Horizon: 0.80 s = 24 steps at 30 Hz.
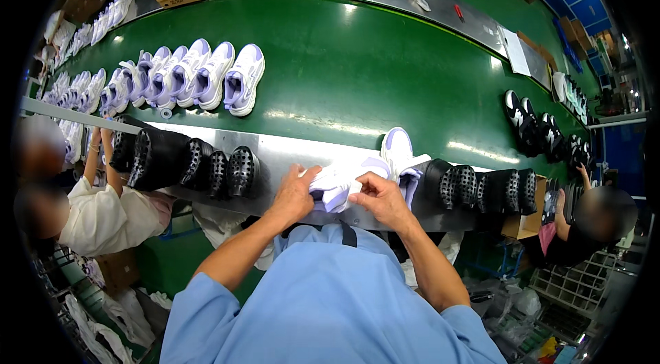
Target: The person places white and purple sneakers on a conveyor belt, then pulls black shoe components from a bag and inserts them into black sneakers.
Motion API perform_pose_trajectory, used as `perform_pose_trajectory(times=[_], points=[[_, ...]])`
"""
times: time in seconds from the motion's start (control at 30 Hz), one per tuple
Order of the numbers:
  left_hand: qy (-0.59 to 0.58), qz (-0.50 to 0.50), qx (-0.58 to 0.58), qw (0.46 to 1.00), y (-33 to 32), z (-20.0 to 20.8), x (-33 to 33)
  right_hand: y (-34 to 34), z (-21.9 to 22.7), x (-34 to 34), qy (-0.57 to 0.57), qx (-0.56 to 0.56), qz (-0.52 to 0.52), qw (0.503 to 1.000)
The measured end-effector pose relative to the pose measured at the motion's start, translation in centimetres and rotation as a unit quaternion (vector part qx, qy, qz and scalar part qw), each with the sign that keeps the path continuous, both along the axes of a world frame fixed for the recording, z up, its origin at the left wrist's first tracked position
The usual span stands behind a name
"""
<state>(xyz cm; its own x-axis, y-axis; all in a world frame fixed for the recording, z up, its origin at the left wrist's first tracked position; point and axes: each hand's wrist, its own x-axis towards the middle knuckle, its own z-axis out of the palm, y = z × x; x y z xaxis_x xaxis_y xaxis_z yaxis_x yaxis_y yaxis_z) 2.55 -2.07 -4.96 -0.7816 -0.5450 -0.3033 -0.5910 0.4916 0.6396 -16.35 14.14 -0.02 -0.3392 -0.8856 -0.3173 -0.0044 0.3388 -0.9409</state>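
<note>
A white and lilac sneaker (pixel 337 177) lies on its side on the metal ledge in front of me. My left hand (pixel 295 193) grips it near the opening, fingers partly hidden behind it. On the other side, my right hand (pixel 381 199) pinches a white strap or flap at the shoe's opening between thumb and fingers; which of the two it is, I cannot tell. Just beyond my right hand stands a second white and lilac sneaker (pixel 397 146), toe pointing away, with its lilac lining showing.
Black perforated shoe forms (pixel 242 170) stand to my left, with more black forms (pixel 467 185) to my right. Beyond the metal ledge (pixel 275 147) runs a green belt (pixel 330 61) with a row of sneakers (pixel 245 79). Black shoes (pixel 524 123) sit right. Co-workers flank me.
</note>
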Motion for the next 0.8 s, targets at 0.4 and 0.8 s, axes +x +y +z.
perform_pose_trajectory(times=[0.4, 0.8], points=[[0.118, -0.203, -0.176, 0.956, -3.7, 4.9, -0.7, -2.1, 3.1, 1.4, 0.068, 0.034, 0.084, 0.994], [0.102, -0.232, -0.188, 0.949, -3.7, 5.6, -0.6, -6.3, 1.1, 0.9, 0.127, 0.106, 0.183, 0.969]])
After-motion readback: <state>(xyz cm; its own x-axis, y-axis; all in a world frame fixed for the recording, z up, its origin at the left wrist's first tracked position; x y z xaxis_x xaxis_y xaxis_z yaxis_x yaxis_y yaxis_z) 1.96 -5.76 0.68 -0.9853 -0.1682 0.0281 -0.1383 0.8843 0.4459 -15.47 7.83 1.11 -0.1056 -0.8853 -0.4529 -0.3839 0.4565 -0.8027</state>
